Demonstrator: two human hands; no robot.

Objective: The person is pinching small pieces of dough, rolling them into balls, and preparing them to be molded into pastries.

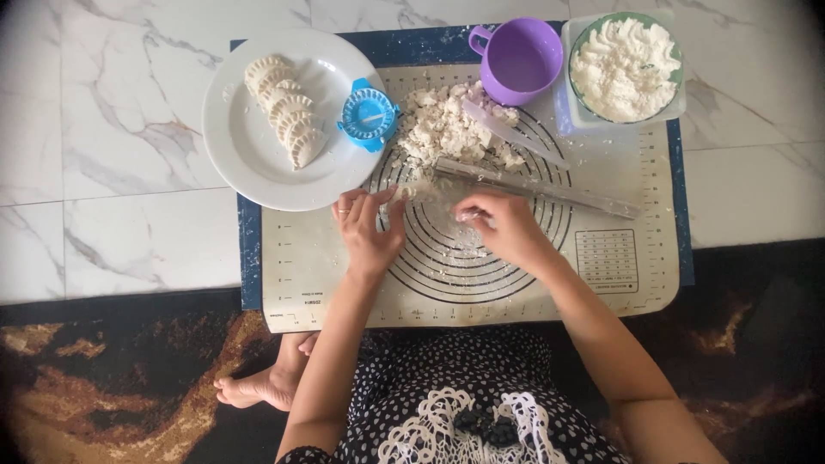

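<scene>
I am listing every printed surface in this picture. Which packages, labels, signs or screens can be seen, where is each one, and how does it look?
No packages, signs or screens.
Baking mat: on the marble floor under both hands, beige rectangle with dark blue border, printed with dark concentric circles and ruler marks along its edges.
Printed table: at the mat's lower right corner, a small dark grid of cells.
Small printed mark: near the mat's lower left edge, tiny dark print.
</scene>
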